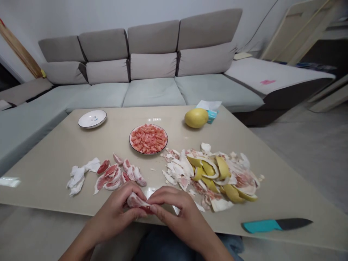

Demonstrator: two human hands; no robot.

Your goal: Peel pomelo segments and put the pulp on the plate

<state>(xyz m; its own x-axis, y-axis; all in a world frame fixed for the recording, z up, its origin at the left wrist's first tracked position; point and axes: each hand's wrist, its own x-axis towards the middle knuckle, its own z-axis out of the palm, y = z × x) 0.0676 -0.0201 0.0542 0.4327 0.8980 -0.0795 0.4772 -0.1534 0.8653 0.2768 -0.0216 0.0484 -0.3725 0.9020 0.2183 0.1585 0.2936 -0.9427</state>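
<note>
Between my two hands, just over the table's front edge, is a pomelo segment [136, 201] with red flesh and whitish membrane. My left hand [117, 205] wraps its fingers and thumb around the segment's left part. The thumb and fingertips of my right hand [176, 206] pinch its right end. Beyond my left hand lie several unpeeled red pomelo segments [112, 174]. A heap of yellow peel, white pith and membrane [209, 174] spreads beyond my right hand. Farther back stands a plate [129, 144] full of peeled red pomelo pieces [149, 139].
A knife [272, 224] with a turquoise handle lies near the table's right front edge. A whole pomelo [196, 117] sits before a tissue pack [211, 115]. At the back left is a white plate [92, 119]; crumpled tissue [78, 177] lies left. A sofa [152, 90] stands behind.
</note>
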